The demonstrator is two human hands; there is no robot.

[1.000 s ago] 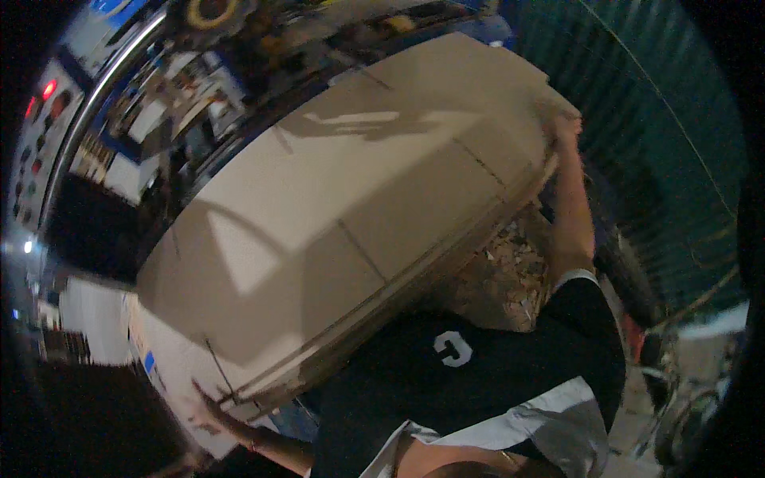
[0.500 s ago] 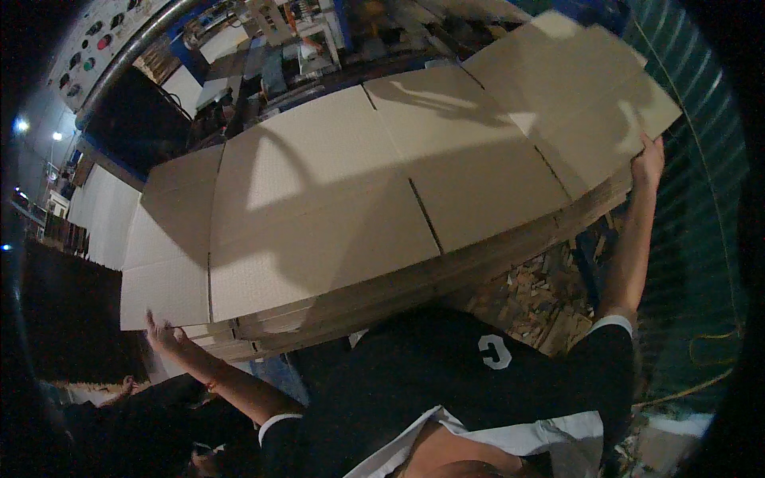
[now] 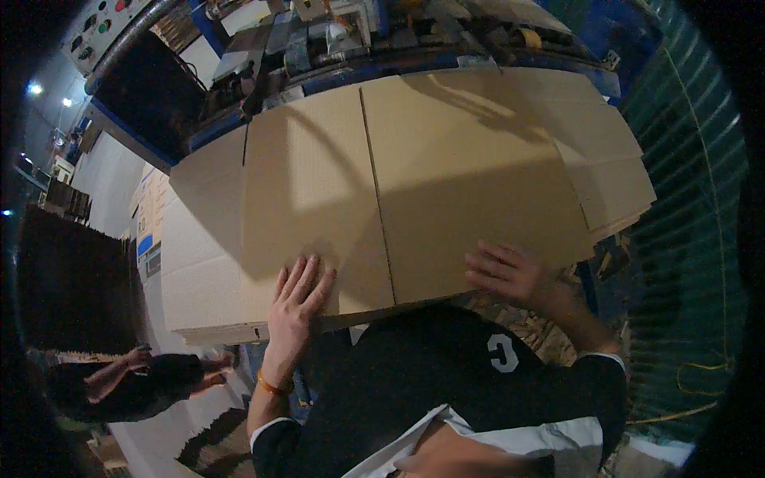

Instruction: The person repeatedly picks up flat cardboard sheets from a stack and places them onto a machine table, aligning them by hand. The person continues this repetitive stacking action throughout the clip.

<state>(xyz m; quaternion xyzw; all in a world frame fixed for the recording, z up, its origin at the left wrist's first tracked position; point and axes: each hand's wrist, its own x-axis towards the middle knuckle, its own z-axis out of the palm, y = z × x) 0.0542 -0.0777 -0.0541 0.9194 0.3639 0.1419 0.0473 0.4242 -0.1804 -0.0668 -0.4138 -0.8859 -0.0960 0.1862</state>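
A brown cardboard sheet [image 3: 462,199] lies folded flat in front of me, with a dark slit running across it from far to near edge. Beneath it a stack of cardboard sheets [image 3: 199,271] sticks out at the left and right. My left hand [image 3: 296,307] rests on the folded sheet by its near edge, fingers stretched out and spread. Farther right, my right hand [image 3: 506,275] is laid over the same sheet close to the near edge, slightly blurred, its fingers extended. Neither hand grips anything.
Behind the stack runs a blue-framed machine [image 3: 296,80]; its control panel [image 3: 100,32] is at upper left. A green corrugated wall [image 3: 693,223] stands at right. Another person [image 3: 143,382] is at lower left. Cardboard scraps [image 3: 550,334] lie below the stack's near side.
Both hands have left the sheet's far-apart ends and come inward to its near edge. The top sheet, spread out long before, now lies folded and shorter.
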